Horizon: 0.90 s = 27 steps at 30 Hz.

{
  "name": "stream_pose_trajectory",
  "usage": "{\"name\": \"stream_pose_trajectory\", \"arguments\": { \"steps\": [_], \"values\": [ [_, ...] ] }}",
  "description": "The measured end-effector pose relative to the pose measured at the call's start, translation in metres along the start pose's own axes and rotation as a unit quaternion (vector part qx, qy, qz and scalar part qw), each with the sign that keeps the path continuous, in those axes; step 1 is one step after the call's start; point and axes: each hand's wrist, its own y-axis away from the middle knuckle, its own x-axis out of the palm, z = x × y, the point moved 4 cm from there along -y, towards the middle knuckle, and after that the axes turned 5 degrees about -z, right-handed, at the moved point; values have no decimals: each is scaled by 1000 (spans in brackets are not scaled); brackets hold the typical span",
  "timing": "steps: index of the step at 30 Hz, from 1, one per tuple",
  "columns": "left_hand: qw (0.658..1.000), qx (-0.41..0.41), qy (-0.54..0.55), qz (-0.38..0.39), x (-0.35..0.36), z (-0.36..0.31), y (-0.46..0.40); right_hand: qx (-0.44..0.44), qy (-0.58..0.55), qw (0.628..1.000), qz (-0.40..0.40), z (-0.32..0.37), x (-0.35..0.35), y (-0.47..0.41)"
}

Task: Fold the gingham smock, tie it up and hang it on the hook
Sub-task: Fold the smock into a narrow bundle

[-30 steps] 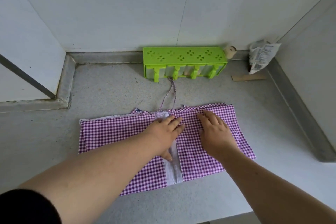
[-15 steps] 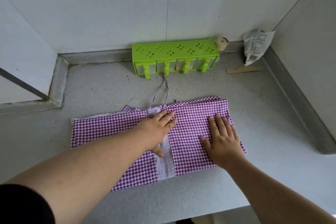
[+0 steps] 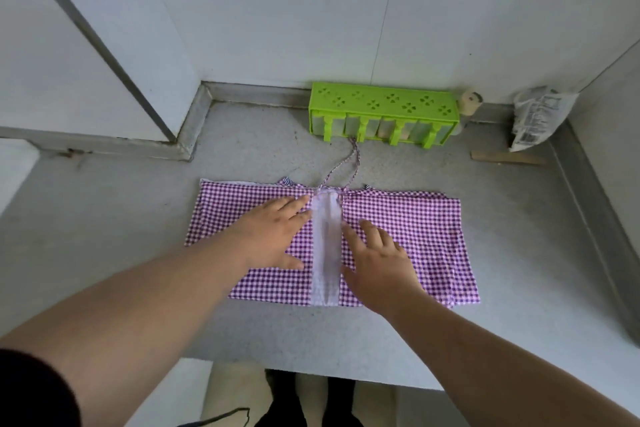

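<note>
Gingham smock (image 3: 408, 236) lies folded flat on the grey counter (image 3: 138, 218) — my left hand (image 3: 273, 236) and right hand (image 3: 377, 267) press on it, fingers spread, either side of its pale centre strip (image 3: 325, 253); its ties (image 3: 346, 166) reach the green rack (image 3: 381, 114).

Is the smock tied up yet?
No. The smock lies flat, its cord trailing loose toward the green rack.

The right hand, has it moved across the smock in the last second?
Yes. The right hand slid out toward the smock's right edge, then came back left; it now lies flat beside the white centre strip.
</note>
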Motion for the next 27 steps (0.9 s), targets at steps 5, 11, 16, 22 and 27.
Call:
{"name": "stream_pose_trajectory", "arguments": {
  "steps": [5,11,16,22,27],
  "values": [
    [992,-116,45,32,20,28,47,-45,6,998,41,50,12,-2],
    [951,-261,148,74,53,66,86,-3,23,995,102,60,33,-9],
    [873,-383,301,32,98,100,116,18,42,992,114,67,38,-10],
    [785,-406,465,59,104,88,128,29,39,991,122,69,38,-11],
    [649,-430,628,-1,103,74,125,40,38,991,125,68,38,-11]
  ]
}}
